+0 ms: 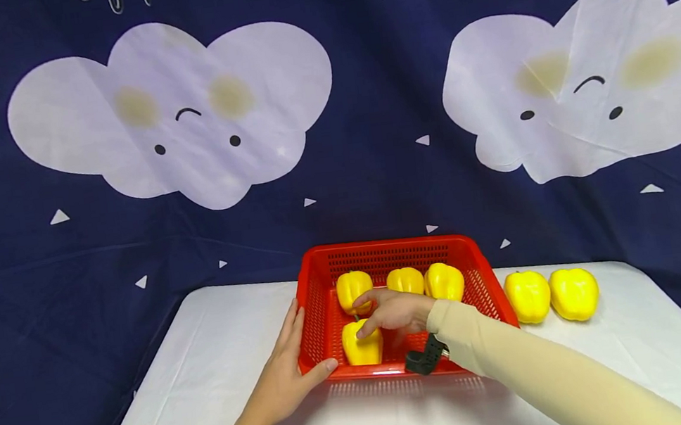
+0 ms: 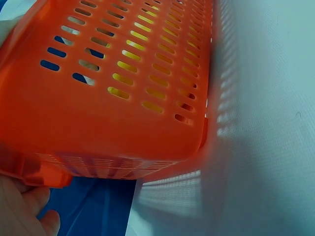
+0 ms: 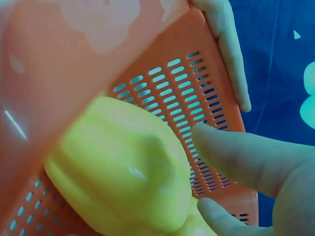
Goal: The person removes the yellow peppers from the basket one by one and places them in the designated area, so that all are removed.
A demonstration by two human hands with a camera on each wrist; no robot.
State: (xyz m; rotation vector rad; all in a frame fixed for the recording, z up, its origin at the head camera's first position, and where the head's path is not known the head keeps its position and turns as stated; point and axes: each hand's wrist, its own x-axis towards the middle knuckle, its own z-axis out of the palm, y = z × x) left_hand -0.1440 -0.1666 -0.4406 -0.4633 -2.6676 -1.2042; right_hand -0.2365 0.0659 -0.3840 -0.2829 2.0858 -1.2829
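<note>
A red plastic basket point(image 1: 410, 367) with slotted walls holds several yellow bell peppers. My left hand point(image 1: 281, 383) rests at its front left corner, straight fingers along the outside of the left wall and thumb at the front rim. The right hand point(image 1: 394, 311) reaches into the basket with fingers spread. Its thumb overlaps the front left bell pepper point(image 1: 362, 348), while its fingers extend toward the bell pepper behind point(image 1: 352, 287). In the right wrist view, the thumb and a finger stand apart beside a large yellow bell pepper point(image 3: 123, 167), not wrapped around it.
Two more bell peppers, one nearer the basket point(image 1: 527, 297) and one farther right point(image 1: 574, 294), sit on the white table point(image 1: 625, 348). At the basket's back right are two bell peppers point(image 1: 445, 281) side by side. A dark blue cloud-print cloth point(image 1: 377, 94) hangs behind.
</note>
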